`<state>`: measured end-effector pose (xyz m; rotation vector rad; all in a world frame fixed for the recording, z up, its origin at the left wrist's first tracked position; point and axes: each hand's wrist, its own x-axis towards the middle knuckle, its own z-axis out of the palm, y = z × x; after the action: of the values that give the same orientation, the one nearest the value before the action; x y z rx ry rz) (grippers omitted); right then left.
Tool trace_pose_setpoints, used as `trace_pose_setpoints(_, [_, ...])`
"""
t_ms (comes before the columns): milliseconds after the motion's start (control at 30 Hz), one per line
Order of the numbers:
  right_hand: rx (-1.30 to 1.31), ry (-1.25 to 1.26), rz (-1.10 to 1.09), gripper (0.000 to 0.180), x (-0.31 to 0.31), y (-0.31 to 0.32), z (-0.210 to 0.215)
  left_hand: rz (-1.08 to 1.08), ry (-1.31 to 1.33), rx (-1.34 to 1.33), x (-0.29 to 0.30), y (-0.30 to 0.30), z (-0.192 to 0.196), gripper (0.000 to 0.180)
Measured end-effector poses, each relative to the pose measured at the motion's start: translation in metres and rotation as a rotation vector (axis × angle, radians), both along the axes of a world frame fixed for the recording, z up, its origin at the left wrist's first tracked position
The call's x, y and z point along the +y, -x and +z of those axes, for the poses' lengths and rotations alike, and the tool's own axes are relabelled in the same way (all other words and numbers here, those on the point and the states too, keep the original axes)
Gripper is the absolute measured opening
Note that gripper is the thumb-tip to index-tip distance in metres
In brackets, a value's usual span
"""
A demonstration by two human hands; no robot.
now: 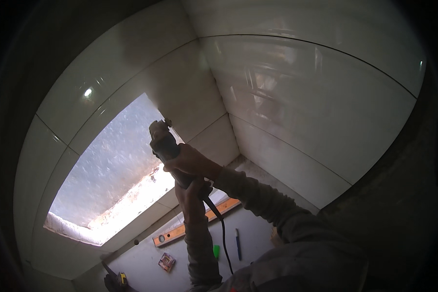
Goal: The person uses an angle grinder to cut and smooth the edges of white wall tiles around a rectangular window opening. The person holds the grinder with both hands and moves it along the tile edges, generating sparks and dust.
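Both hands [190, 168] grip angle grinder [164, 146] w/ cord, at tiled wall [180, 87]

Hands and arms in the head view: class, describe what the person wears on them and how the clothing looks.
Both hands, the right hand and the left hand, are bare: no gloves show. Both forearms are covered by long sleeves of grey-beige fabric, loose and creased, reaching to the wrists. No markings or watch can be made out.
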<state>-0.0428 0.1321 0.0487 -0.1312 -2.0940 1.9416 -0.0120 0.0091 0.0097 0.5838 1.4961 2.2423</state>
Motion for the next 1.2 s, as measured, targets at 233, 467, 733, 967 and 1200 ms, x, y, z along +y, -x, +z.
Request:
trace_pose_setpoints(233, [-0.004,0.009,-0.025,0.043,0.000,0.002,-0.002,0.019,0.006,-0.007,0.002,0.000,0.000,0.033])
trace_pose_setpoints(467, [-0.019,0.053,0.028,0.040,-0.002,-0.007,0.011,0.021,-0.045,0.005,0.000,0.013,-0.014,0.032])
trace_pose_setpoints(733, [-0.063,0.000,-0.033,0.038,0.000,0.002,0.005,-0.009,0.007,-0.016,0.001,0.003,0.002,0.044])
trace_pose_setpoints(967, [-0.046,-0.138,-0.035,0.057,-0.009,0.019,-0.006,0.007,-0.025,-0.015,-0.006,0.006,-0.004,0.041])
trace_pose_setpoints(1200, [-0.065,0.018,0.030,0.044,-0.009,-0.005,-0.003,0.017,0.013,-0.031,-0.009,-0.002,-0.012,0.044])
